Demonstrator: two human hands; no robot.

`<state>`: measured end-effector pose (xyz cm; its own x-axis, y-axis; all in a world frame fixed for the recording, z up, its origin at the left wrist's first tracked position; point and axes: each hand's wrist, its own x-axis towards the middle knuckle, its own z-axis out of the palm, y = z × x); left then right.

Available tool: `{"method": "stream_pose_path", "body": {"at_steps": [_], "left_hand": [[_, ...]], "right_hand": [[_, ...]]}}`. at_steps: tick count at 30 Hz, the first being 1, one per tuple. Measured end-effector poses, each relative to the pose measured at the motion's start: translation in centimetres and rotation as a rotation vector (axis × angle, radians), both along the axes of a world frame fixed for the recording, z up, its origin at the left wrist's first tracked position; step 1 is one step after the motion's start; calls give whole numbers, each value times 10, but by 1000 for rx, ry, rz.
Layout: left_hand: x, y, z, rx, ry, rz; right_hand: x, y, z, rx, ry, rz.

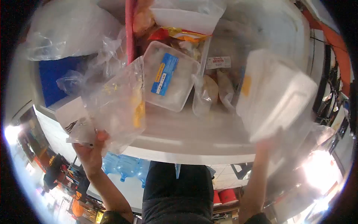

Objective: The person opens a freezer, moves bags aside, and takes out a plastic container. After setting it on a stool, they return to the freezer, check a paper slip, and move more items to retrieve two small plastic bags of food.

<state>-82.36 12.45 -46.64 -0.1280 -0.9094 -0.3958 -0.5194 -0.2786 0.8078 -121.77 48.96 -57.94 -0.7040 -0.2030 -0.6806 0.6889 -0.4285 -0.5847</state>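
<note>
My left hand [91, 149] pinches the lower edge of a clear plastic bag [115, 100] with yellow print and a white card or label [72, 114]. On the right, my right hand [264, 145], smeared by motion, grips the near end of a white block-like pack [276, 93], which looks like foam and has a yellow patch. Clear plastic hangs beside that hand. Between my hands, a clear-lidded tub [171, 76] with a blue and yellow label sits in the white, chest-like compartment, its contents hard to make out. Pale items in clear bags [206, 95] lie right of the tub.
A large translucent bag [74, 28] and a dark blue item [61, 78] lie at the back left. A pink-red edge [129, 33] stands beside a red and yellow packet [179, 34]. The white rim [186, 156] runs before me; blue water bottles [125, 166] are below.
</note>
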Motion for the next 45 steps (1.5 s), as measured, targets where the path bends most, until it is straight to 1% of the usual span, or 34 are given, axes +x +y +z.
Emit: {"method": "stream_pose_path", "body": {"at_steps": [2,3,5,6,10,11,12,13,14,15,16,17,18,19,20,21,22,24,25,26,27,28,30,32,34,35,36,38,39,41,42,43,44,45], "left_hand": [[8,-3,0,-122,84,33],[21,-7,-6,-73,64,-23],[19,-9,-4,-88,30,8],[17,-10,-4,-100,-9,41],[14,-13,-6,-108,-16,-13],[14,-16,-9,-187,-27,-52],[13,-15,-10,-264,-39,-92],[8,-11,-10,-261,-53,6],[6,-14,-8,-259,-42,-22],[8,-22,-3,-203,-150,0],[9,-30,2,-146,-263,20],[7,-34,4,-215,-319,40],[0,-35,4,-217,-309,17],[-5,-37,4,-319,-329,3],[-11,-39,4,-424,-348,-7],[-17,-38,2,-427,-344,-20],[-25,-37,-4,-479,-399,-59],[-42,-30,-15,-578,-516,-134],[-64,-24,-21,-585,-448,-171],[-72,-24,-28,-635,-493,-288],[-86,-20,-33,-625,-498,-306],[-99,-15,-38,-613,-504,-323],[-111,-11,-52,-593,-468,-351],[-121,-7,-62,-571,-433,-380],[-131,-6,-68,-678,-583,-576],[-136,-8,-71,-605,-562,-571],[-141,-9,-72,-606,-562,-575],[-150,-11,-73,-688,-560,-536],[-151,-13,-74,-687,-562,-540],[-153,-17,-77,-638,-535,-489],[-156,-19,-77,-641,-541,-494],[-157,-19,-76,-597,-487,-466],[-158,-18,-77,-555,-436,-430],[-155,-15,-75,-555,-448,-431]], "right_hand": [[5,47,6,234,133,31],[14,50,9,237,134,30],[29,53,21,87,136,315],[40,57,21,84,143,308],[112,78,-7,-204,23,357],[128,73,-12,-276,-2,362],[139,51,-7,-274,11,337],[147,27,-3,-210,-93,444],[152,0,4,-145,-200,551],[160,-13,9,-79,-316,653],[172,-9,6,-158,-311,609],[163,-68,20,-386,-378,479],[167,-95,12,-168,-282,629],[167,-126,13,-286,-244,569],[164,-141,10,-257,-286,601],[163,-150,8,-227,-333,635],[164,-158,2,-230,-331,621],[172,-165,-13,-218,-280,685],[177,-166,-20,-221,-281,677],[183,-167,-27,-190,-236,765],[188,-168,-31,-159,-194,854],[192,-170,-34,-162,-200,852],[191,-177,-36,-308,-529,887],[185,-182,-32,-315,-551,854],[180,-187,-33,-322,-569,823],[180,-188,-38,-331,-557,842],[173,-192,-36,-340,-544,862],[162,-194,-27,-320,-553,882],[153,-194,-23,-300,-561,905],[132,-175,-39,-492,-481,1266],[94,-167,-23,-296,-105,1638],[46,-159,-9,-74,314,1963],[13,-150,-16,-29,275,1855],[-6,-146,-33,235,265,1708]]}}
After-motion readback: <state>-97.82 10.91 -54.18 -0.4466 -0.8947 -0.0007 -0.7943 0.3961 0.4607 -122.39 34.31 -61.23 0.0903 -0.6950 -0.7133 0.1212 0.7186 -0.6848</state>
